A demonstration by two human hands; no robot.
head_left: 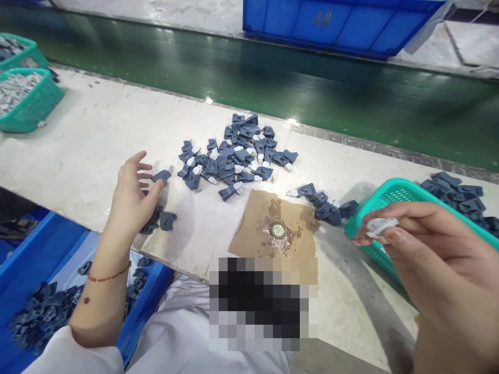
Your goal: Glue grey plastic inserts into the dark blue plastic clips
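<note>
My left hand (134,195) is over the left part of the table, its fingers apart. A dark blue plastic part (161,176) with a light tip sits right at its thumb; I cannot see a firm grip on it. Another dark blue part (168,221) lies just below the hand, beside others partly hidden by it. My right hand (432,249) pinches a small white plastic piece (382,226) between thumb and forefinger, above the rim of a green basket (397,189). A pile of blue parts (226,166), several with white pieces attached, lies mid-table.
A cardboard sheet (249,234) carries a small round metal dish (278,230) with wet stains around it. Green baskets (42,101) stand at the far left. A blue bin (156,296) of parts is below the table edge. Behind runs a green conveyor belt (175,67) with a blue crate (331,26) beyond.
</note>
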